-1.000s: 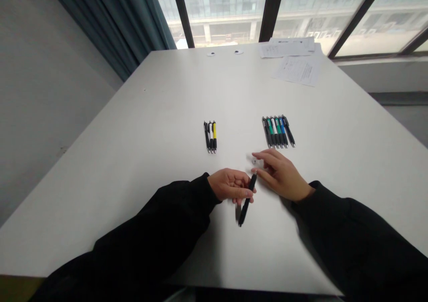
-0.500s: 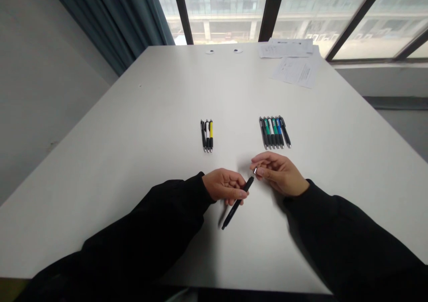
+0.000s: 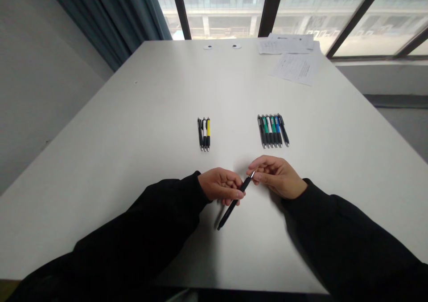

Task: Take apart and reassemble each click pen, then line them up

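Note:
My left hand (image 3: 220,185) is closed around the barrel of a black pen (image 3: 228,214), which slants up to the right just above the table. My right hand (image 3: 280,177) pinches the silver pen tip (image 3: 252,174) between thumb and fingers, and the tip sits against the barrel's upper end. Beyond my left hand lies a small group of pens: a black pen (image 3: 199,133), a white pen (image 3: 204,134) and a yellow pen (image 3: 208,134). Past my right hand is a row of several pens in black, green, white and blue, among them a blue pen (image 3: 277,124).
A white table (image 3: 160,115) stretches to the window. Paper sheets (image 3: 294,68) lie at its far right, and two small white oval pieces (image 3: 207,47) rest by the far edge. A blue curtain (image 3: 113,21) hangs at the back left.
Earlier a small gap showed between the silver tip and the black barrel; now the tip meets the barrel. The view has shifted slightly, and the laid-out pens stay put.

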`<move>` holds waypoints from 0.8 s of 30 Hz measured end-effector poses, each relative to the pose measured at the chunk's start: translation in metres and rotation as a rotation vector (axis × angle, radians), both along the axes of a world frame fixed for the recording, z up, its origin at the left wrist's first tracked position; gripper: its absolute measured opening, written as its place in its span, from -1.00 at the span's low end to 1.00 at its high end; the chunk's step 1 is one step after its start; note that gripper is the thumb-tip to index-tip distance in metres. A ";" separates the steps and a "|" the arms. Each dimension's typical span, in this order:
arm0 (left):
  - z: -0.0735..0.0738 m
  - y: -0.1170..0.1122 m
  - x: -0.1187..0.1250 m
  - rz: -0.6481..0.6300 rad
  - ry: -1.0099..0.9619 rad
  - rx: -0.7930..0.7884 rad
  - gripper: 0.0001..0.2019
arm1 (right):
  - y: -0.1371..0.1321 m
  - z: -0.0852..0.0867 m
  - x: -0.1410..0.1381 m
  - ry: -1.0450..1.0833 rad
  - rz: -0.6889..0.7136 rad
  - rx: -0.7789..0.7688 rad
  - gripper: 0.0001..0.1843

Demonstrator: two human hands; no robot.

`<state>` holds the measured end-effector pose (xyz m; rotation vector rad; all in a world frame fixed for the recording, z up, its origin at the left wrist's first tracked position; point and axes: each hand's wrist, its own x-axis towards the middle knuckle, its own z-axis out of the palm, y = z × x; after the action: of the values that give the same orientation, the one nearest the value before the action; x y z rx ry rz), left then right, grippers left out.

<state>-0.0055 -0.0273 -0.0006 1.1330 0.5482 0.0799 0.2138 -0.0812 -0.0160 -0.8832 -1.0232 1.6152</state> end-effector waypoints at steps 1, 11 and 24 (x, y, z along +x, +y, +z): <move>-0.001 0.000 0.000 -0.008 -0.004 -0.004 -0.59 | 0.000 0.000 0.000 -0.019 0.004 0.003 -0.77; -0.003 0.000 0.001 -0.027 0.018 -0.017 -0.57 | -0.001 0.011 -0.002 -0.267 0.048 0.002 -0.73; -0.003 0.001 0.000 -0.054 0.044 -0.002 -0.59 | -0.006 0.017 -0.003 -0.413 0.121 0.215 -0.66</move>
<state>-0.0059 -0.0260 -0.0041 1.1489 0.5563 0.0080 0.2110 -0.0877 0.0008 -1.0461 -1.5334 1.4145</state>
